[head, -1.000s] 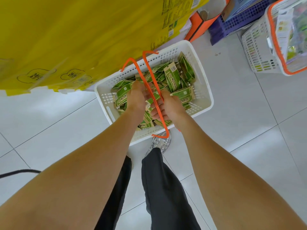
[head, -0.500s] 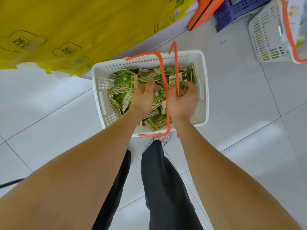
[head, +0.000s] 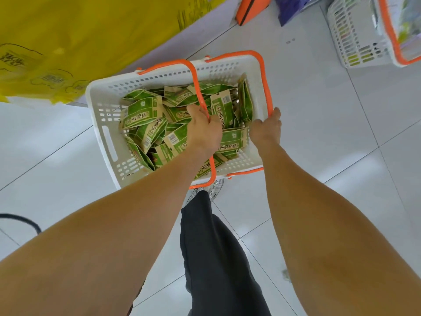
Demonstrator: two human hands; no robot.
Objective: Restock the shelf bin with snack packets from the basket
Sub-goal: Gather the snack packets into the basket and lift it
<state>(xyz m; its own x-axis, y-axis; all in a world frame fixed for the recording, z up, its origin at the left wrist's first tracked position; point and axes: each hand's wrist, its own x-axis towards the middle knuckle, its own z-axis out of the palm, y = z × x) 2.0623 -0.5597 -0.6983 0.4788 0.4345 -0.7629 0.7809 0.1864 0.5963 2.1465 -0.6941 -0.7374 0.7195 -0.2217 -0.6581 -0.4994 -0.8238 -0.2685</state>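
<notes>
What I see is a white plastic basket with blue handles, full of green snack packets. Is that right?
Not quite. The basket's thin curved handles are orange, not blue. The head view shows the white plastic basket with orange handles, full of green snack packets.

White perforated basket [head: 107, 142], orange handles [head: 264, 87]; green-and-tan snack packets [head: 143, 111] (printed barcodes); pale grey floor tiles [head: 57, 179].

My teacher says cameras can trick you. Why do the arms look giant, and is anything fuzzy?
Head view: the wide-angle lens makes the forearms, close to the camera, look huge; the yellow packaging at top left is fuzzy; the snack packets in the basket look sharp; lighting is soft, shadows faint.
</notes>
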